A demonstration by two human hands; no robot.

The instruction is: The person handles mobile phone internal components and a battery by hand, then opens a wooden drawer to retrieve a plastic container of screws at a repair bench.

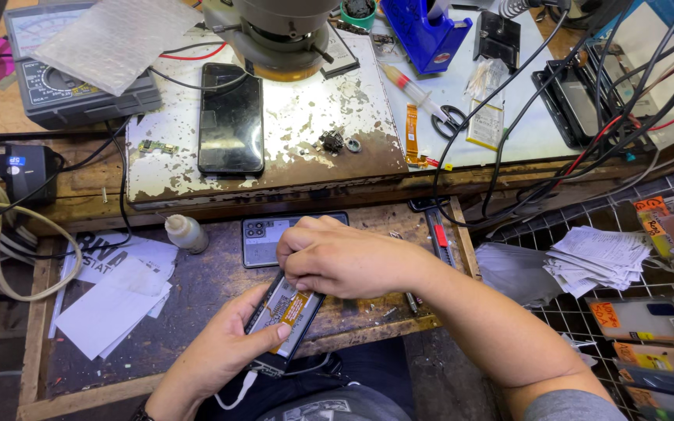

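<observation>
Holding: left hand (224,343) cups an opened phone (284,316) from underneath, thumb clamped on its lower edge, down at 6 o'clock in front of the bench (196,288).
Right hand: right hand (345,257) is curled over the phone's top end, fingertips pinched together right on the exposed insides. Looks like it's pinching something small or a thin tool, but I honestly can't tell what.
Phone state: back is off, so you see a dark board area and an orange-yellow patch in the middle. A white cable (239,390) hangs off its bottom end.
Handling: my guess is it's light and stiff but pretty fragile with the guts open. Best held by the long side edges like the left hand does, keeping fingers off the ribbon bits.
Nearby: a grey back cover (263,238) with camera cutouts lies at 12 o'clock just behind the hands, a small white bottle (187,232) at 10 o'clock, loose papers (118,296) at 9 o'clock.
Further up: another black phone (231,118) lies flat on a chipped white plate (313,125) under the microscope base (282,39), scissors (448,118) at 1 o'clock.
Hard to see: the phone's top end is covered by the right hand, its bottom corner sits behind the left palm, and the tiny parts on the plate are too small to name.
</observation>
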